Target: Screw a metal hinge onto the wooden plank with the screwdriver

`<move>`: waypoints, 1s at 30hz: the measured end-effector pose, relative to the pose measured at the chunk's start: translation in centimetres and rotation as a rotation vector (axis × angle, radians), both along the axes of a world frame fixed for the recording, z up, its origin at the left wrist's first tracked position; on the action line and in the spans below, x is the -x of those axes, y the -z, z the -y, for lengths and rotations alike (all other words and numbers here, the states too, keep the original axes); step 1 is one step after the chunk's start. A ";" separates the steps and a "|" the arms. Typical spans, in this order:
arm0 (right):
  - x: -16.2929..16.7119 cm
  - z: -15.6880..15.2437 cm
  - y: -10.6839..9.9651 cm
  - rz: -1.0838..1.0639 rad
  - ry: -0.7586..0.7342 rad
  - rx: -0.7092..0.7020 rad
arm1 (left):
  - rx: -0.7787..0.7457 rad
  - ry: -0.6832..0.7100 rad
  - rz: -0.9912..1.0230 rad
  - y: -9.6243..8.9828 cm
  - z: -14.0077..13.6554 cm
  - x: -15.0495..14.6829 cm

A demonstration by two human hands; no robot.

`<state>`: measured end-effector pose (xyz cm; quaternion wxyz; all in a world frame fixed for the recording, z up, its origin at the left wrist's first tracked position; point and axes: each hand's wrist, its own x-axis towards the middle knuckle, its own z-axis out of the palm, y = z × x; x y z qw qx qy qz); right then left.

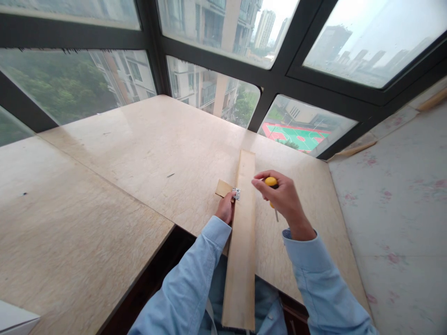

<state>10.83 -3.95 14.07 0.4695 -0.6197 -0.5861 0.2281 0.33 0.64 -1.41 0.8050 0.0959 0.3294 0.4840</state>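
Note:
A long wooden board (243, 246) lies on the stone countertop, its near end sticking out past the edge toward my body. Against its left side sits a small wood block (224, 188). A metal hinge (236, 194) lies across the joint between the two. My left hand (226, 208) is closed at that joint, its fingers gripping the block by the hinge; part of the grip is hidden. To the right of the board, my right hand (284, 197) is closed around a screwdriver with a yellow and black handle (271, 182). The screwdriver's shaft points down, away from the hinge.
The pale countertop (150, 153) has a seam on the left and an open gap at its front edge. A small dark sliver (170, 175) lies on it. A white box (16, 318) is at the lower left. Dark-framed windows and a papered wall (394, 209) enclose it.

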 end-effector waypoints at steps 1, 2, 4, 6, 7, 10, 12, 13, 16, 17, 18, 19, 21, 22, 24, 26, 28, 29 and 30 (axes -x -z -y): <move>0.1 -0.3 0.6 0.125 -0.029 0.064 | -0.007 0.005 0.001 -0.1 0.0 0.0; 0.3 -0.7 1.3 0.239 -0.048 0.101 | -0.010 0.011 0.002 -0.1 0.0 0.1; 0.8 -1.3 3.0 0.410 -0.082 0.169 | -0.012 0.022 -0.002 -0.1 0.0 0.1; 1.2 -1.8 4.5 0.506 -0.113 0.242 | -0.024 0.023 0.000 -0.1 0.0 0.2; 1.4 -2.0 5.2 0.543 -0.130 0.271 | -0.034 0.024 0.006 0.0 0.0 0.1; 1.9 -2.2 6.3 0.635 -0.161 0.329 | -0.060 0.028 0.021 0.2 -0.1 0.1; 2.0 -2.3 6.5 0.676 -0.160 0.347 | -0.053 0.028 0.014 0.3 -0.1 0.1; 2.0 -2.3 6.5 0.690 -0.166 0.345 | -0.049 0.027 0.013 0.3 -0.2 0.1; 1.9 -2.5 6.4 0.727 -0.231 0.314 | -0.049 0.029 0.025 0.4 -0.2 0.0; 1.8 -2.5 6.4 0.739 -0.253 0.304 | -0.055 0.031 0.032 0.4 -0.2 0.0; 1.7 -2.6 6.5 0.752 -0.265 0.295 | -0.059 0.033 0.036 0.4 -0.2 0.0; 1.7 -2.6 6.6 0.767 -0.268 0.292 | -0.060 0.033 0.037 0.4 -0.2 -0.1; 1.5 -2.7 6.7 0.798 -0.257 0.291 | -0.058 0.027 0.037 0.4 -0.2 -0.1; 1.5 -2.7 6.7 0.810 -0.253 0.291 | -0.056 0.021 0.035 0.5 -0.2 -0.1; 1.5 -2.7 6.8 0.812 -0.256 0.291 | -0.058 0.011 0.029 0.5 -0.2 -0.1; 1.5 -2.8 6.8 0.786 -0.268 0.287 | -0.067 0.008 0.021 0.4 -0.1 -0.1; 1.5 -2.8 6.9 0.738 -0.276 0.279 | -0.073 0.004 0.013 0.2 -0.1 -0.1; 1.5 -2.8 6.9 0.706 -0.281 0.272 | -0.072 0.005 0.011 0.1 -0.1 -0.1; 1.5 -2.8 7.0 0.671 -0.285 0.263 | -0.066 0.007 0.009 0.0 -0.1 -0.1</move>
